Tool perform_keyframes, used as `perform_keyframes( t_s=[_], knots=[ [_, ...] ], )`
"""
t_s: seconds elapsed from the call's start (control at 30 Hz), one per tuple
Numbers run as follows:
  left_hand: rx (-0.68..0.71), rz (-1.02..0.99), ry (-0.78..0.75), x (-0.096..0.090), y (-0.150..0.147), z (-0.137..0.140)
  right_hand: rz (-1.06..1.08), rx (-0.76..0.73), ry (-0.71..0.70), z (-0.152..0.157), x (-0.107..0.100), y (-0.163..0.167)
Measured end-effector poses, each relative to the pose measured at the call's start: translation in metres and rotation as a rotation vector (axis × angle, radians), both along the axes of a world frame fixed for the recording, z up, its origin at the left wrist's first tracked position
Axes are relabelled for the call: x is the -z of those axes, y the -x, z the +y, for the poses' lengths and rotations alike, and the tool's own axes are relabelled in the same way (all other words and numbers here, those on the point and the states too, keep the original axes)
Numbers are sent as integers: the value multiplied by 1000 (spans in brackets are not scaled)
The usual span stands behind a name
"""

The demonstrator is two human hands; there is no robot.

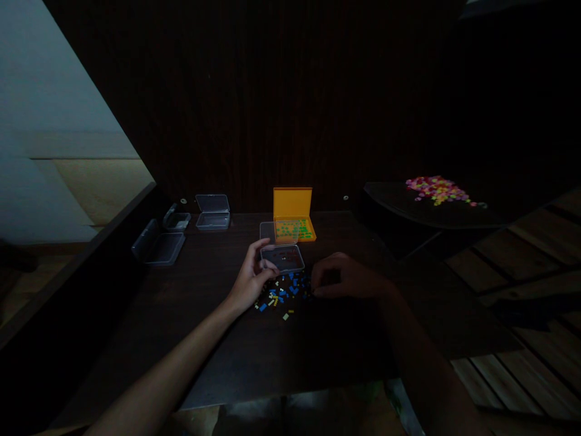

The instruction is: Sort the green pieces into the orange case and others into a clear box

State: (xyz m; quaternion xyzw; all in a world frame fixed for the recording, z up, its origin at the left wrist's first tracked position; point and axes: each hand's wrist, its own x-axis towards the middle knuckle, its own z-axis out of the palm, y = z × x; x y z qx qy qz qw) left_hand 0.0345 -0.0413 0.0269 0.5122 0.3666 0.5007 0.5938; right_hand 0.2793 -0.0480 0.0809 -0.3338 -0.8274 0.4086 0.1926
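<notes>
In the middle of the dark table, a clear plastic box [290, 270] stands with its lid up and a few small pieces inside. My left hand [253, 275] has its thumb and fingers around the box's left side. Just in front of the box lies a loose pile of small toy bricks [282, 293], blue, yellow and pale. At the pile's right edge my right hand [331, 275] is closed, thumb and fingertips together. Anything between those fingertips is too dark to make out. Behind the clear box, an open yellow box [293, 203] holds many green pieces.
Several open clear boxes stand at the back left, among them a box [212, 221] near the back panel and a box [166, 249] by the side board [82, 266]. On a dark shelf [390, 197] at the right lies a heap of pink and yellow pieces [440, 189].
</notes>
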Motion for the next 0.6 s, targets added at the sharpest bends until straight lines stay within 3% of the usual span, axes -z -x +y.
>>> perform_keyframes(
  t_s=[0.3, 0.6],
  knots=[
    [20, 6, 6, 1, -3, -4, 74, 244, -48, 2, 5, 4],
    [59, 11, 1, 1, -7, -8, 133, 333, -141, 8, 14, 8]
  ],
)
